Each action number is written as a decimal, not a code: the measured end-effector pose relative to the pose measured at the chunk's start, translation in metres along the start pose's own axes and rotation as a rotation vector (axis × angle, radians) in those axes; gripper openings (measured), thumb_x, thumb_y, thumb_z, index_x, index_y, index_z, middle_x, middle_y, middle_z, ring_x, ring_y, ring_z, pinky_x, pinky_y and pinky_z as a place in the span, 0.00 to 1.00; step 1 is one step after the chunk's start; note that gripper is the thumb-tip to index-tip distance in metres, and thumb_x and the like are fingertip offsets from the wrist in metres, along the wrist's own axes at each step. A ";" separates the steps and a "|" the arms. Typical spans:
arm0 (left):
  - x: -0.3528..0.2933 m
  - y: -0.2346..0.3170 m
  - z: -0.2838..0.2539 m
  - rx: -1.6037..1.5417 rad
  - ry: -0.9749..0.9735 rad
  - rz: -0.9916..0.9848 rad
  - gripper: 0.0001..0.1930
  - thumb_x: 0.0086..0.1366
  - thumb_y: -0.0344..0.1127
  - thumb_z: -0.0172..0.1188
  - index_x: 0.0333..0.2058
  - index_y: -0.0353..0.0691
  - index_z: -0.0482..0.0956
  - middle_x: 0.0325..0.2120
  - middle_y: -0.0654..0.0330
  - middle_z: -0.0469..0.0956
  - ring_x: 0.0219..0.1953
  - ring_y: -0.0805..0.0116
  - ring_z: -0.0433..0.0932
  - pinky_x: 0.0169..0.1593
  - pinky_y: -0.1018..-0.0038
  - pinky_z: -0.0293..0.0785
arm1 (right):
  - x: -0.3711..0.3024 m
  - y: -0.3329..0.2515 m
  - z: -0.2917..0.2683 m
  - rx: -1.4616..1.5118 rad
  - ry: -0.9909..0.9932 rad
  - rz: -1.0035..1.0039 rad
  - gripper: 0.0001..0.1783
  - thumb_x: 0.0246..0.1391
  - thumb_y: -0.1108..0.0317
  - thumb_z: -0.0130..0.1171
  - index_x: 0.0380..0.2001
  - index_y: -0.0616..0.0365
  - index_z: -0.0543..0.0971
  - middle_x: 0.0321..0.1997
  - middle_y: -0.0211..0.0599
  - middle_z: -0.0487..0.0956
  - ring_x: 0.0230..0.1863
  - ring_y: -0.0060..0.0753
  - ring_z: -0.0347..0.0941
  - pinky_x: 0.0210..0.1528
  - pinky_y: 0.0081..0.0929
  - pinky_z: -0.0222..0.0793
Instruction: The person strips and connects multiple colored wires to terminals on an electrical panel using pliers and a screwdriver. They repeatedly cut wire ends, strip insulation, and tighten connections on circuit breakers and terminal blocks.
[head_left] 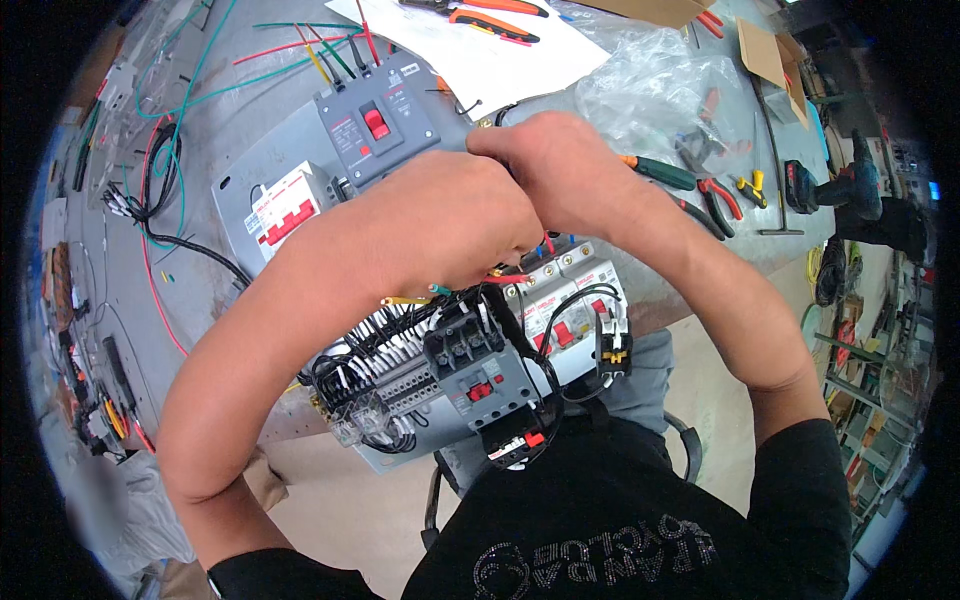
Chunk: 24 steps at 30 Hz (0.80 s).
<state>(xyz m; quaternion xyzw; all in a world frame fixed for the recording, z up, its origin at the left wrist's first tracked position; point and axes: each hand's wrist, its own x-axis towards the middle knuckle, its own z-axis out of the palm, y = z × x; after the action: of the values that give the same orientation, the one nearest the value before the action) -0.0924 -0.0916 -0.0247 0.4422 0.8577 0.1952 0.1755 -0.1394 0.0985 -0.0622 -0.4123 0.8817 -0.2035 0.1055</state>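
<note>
My left hand (485, 205) and my right hand (550, 150) meet over the middle of a grey metal mounting plate (230, 205). Both are closed, and what they grip, if anything, is hidden behind their backs and fingers. Just below them, short red, yellow and green wire ends stick out beside a row of white circuit breakers (560, 315) with red levers. A large grey breaker (385, 115) with a red toggle lies beyond my left forearm. Nearer my body are a dark grey breaker (480, 385), a terminal strip (405, 390) and bundled black wires with white markers.
On the workbench, a white sheet (500, 70) lies at the back with orange-handled pliers (495, 22). Clear plastic bags (650, 85), a green-handled screwdriver (660, 172), red-handled pliers (720, 198) and a cordless drill (835, 190) are at right. Loose wires (165, 180) spread at left.
</note>
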 end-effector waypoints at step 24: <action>0.005 0.000 -0.004 -0.060 -0.022 0.072 0.06 0.61 0.35 0.67 0.32 0.40 0.83 0.26 0.48 0.81 0.32 0.46 0.83 0.35 0.57 0.78 | -0.004 0.009 0.006 0.118 0.081 -0.044 0.17 0.46 0.64 0.72 0.40 0.52 0.81 0.30 0.46 0.83 0.36 0.61 0.80 0.36 0.49 0.74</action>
<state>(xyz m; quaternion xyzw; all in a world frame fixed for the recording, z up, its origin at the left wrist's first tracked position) -0.0972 -0.0884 -0.0222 0.4696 0.8329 0.2220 0.1911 -0.1407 0.1050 -0.0712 -0.4161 0.8625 -0.2739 0.0891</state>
